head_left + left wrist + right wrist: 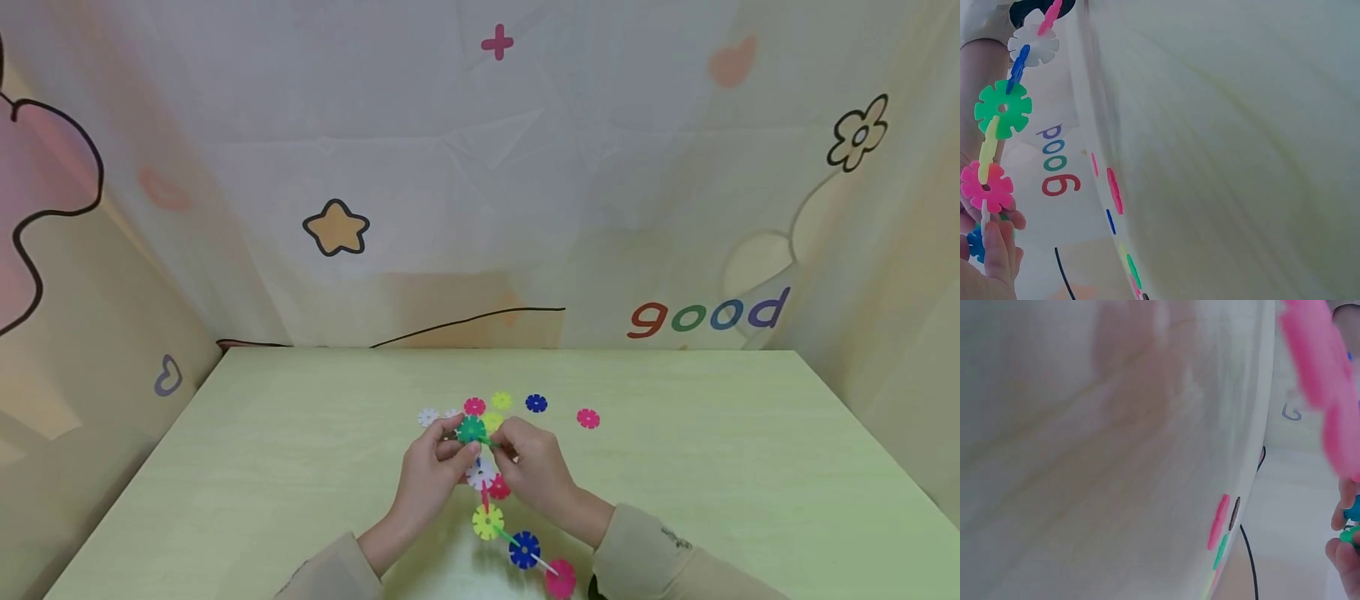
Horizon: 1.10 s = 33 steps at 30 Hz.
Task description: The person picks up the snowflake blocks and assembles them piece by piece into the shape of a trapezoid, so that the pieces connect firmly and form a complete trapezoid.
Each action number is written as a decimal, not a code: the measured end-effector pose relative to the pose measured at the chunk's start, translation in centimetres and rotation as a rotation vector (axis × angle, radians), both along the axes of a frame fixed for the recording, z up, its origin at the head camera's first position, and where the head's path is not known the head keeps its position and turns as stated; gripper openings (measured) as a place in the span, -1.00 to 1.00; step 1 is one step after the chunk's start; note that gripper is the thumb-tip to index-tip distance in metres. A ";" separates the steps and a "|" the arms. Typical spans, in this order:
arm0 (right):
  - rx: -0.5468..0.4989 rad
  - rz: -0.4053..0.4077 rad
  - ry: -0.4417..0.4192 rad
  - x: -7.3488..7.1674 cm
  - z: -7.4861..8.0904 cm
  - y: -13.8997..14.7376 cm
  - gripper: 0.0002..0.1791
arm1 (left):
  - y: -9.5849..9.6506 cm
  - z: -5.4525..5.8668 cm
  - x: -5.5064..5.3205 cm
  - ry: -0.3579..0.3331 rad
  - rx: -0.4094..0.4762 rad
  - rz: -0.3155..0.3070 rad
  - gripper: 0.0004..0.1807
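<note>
Evidently mid-counter (225,467), with room on both sides, the left hand (427,467) has its grip closed on a teal disc (467,430); the right hand (538,465) pinches a green disc (487,441) beside it. A linked chain (481,525) hangs below, toward the near edge; the left-wrist view shows face-on a pink disc (999,187) that is edge-on from the head.

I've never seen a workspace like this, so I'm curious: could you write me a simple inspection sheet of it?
Surface: pale table, wood-look top.
Job's things: a multicoloured chain of notched discs, trailing from the hands toward the table's near side.
Clutter: loose discs beyond the hands, including a pink one and a blue one.
Grippers: bare hands; left hand holds a teal-green disc, right hand pinches a brighter green disc.
Cables: nothing seen.
Surroundings: printed curtain with a star and the word "good".
</note>
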State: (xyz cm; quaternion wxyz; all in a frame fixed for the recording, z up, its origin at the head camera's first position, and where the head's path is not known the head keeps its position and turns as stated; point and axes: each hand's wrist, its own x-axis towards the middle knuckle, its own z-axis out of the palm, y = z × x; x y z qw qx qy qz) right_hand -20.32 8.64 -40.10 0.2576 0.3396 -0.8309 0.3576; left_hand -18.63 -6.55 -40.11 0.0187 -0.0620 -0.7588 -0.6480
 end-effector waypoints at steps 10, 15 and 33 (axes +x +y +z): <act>0.027 -0.019 0.095 0.3 0.4 0.0 -0.82 | 0.4 0.5 0.4 0.003 0.010 -0.011 -0.49; 0.033 0.001 0.074 0.1 0.7 0.0 -0.85 | 0.1 0.9 0.4 0.006 -0.017 -0.025 -0.49; 0.130 0.162 -0.083 -1.0 2.1 0.7 -0.88 | -0.6 0.4 0.0 0.007 -0.165 -0.176 -0.56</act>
